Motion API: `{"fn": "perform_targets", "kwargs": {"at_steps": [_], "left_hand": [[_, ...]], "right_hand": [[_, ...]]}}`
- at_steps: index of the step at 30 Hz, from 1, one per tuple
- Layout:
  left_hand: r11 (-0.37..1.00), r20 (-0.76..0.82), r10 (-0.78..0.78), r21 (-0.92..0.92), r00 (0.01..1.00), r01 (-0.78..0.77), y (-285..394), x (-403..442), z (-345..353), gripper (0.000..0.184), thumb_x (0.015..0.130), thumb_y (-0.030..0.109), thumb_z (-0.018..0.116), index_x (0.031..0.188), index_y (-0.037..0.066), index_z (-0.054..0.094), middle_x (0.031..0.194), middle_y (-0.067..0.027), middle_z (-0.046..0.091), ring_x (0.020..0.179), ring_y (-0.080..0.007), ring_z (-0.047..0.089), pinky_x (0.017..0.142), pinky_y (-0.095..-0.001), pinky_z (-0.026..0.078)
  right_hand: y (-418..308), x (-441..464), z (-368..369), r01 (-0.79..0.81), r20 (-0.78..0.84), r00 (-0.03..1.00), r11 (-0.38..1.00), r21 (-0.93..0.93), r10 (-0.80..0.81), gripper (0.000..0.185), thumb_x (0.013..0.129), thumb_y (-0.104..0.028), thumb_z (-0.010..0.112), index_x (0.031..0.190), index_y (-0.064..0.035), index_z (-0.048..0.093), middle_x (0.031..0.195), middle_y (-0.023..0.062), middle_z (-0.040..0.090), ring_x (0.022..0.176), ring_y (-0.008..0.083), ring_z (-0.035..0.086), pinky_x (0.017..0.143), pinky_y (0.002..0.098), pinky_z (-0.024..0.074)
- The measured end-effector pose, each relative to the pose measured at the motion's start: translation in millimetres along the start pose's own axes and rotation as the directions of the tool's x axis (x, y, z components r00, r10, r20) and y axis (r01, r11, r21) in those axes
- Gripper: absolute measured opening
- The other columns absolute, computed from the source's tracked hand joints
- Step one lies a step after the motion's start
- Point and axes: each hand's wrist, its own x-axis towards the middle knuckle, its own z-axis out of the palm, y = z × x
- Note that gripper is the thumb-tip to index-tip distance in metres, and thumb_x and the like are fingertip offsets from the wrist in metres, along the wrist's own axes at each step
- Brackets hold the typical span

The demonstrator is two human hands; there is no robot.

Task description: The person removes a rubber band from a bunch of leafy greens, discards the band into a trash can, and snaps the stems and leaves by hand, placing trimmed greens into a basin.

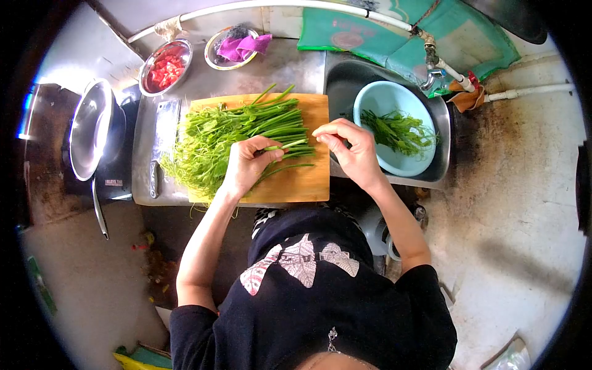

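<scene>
Your left hand [250, 161] pinches a green stem [288, 145] between thumb and fingers, its pale end jutting toward your right hand [354, 148], apparently so that end is exposed. Your right thumb and forefinger meet just beyond it; you cannot tell from here whether they grip anything. The leafy greens [213, 139] lie on the wooden board [317, 182], stem ends mostly aligned rightward, probably for easy picking one by one. The cleaver [166, 126] rests flat on the counter [200, 83] beside the board, seemingly out of your hands' way. More greens [401, 131] sit in the blue basin [393, 165], whose walls contain them inside the sink [443, 139].
</scene>
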Motion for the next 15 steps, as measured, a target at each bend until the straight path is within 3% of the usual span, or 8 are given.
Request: {"fn": "perform_targets", "kwargs": {"at_steps": [4,7,11,13,15], "left_hand": [[1.000,0.008,-0.015,0.004,1.000,0.015,7,-2,0,0.011,0.082,0.004,0.071,0.092,-0.001,0.072,0.081,-0.0065,0.070,0.073,-0.0084,0.062,0.069,-0.0243,0.050],[0.997,0.015,0.011,0.074,1.000,-0.012,7,-2,-1,0.013,0.082,0.005,0.072,0.093,-0.001,0.072,0.082,-0.0073,0.070,0.073,-0.0101,0.062,0.068,-0.0257,0.051],[0.975,0.025,0.131,0.180,0.991,-0.133,15,-3,5,0.015,0.081,0.007,0.073,0.094,-0.001,0.071,0.081,-0.0099,0.069,0.072,-0.0135,0.064,0.067,-0.0279,0.051],[0.964,0.043,0.218,0.150,0.975,-0.222,13,0,8,0.012,0.083,0.003,0.071,0.094,-0.002,0.069,0.078,-0.0057,0.067,0.070,-0.0066,0.058,0.062,-0.0248,0.047],[0.966,0.051,0.195,0.164,0.980,-0.201,13,1,6,0.011,0.083,0.002,0.070,0.093,-0.003,0.069,0.079,-0.0063,0.066,0.068,-0.0074,0.059,0.061,-0.0256,0.048]], "right_hand": [[-12,8,4,0.025,0.061,0.998,0.998,-0.053,-0.022,0.010,0.088,-0.007,0.063,0.096,-0.0023,0.064,0.084,0.0103,0.064,0.075,0.0237,0.065,0.066,0.0310,0.0505],[-17,11,11,0.299,0.281,0.940,0.860,-0.415,-0.192,0.015,0.085,-0.018,0.065,0.089,-0.0057,0.058,0.080,0.0088,0.060,0.077,0.0282,0.063,0.066,0.0398,0.0510],[-12,12,19,0.375,0.322,0.917,0.782,-0.497,-0.234,0.013,0.084,-0.015,0.065,0.085,-0.0056,0.056,0.076,0.0087,0.057,0.077,0.0274,0.062,0.066,0.0395,0.0512],[-13,12,23,0.375,0.326,0.913,0.815,-0.442,-0.244,0.012,0.081,-0.008,0.066,0.087,-0.0042,0.057,0.076,0.0093,0.056,0.074,0.0287,0.060,0.067,0.0392,0.0490],[-16,14,22,0.357,0.337,0.918,0.804,-0.475,-0.208,0.012,0.080,-0.008,0.066,0.087,-0.0042,0.057,0.077,0.0099,0.056,0.074,0.0288,0.060,0.066,0.0388,0.0491]]}}
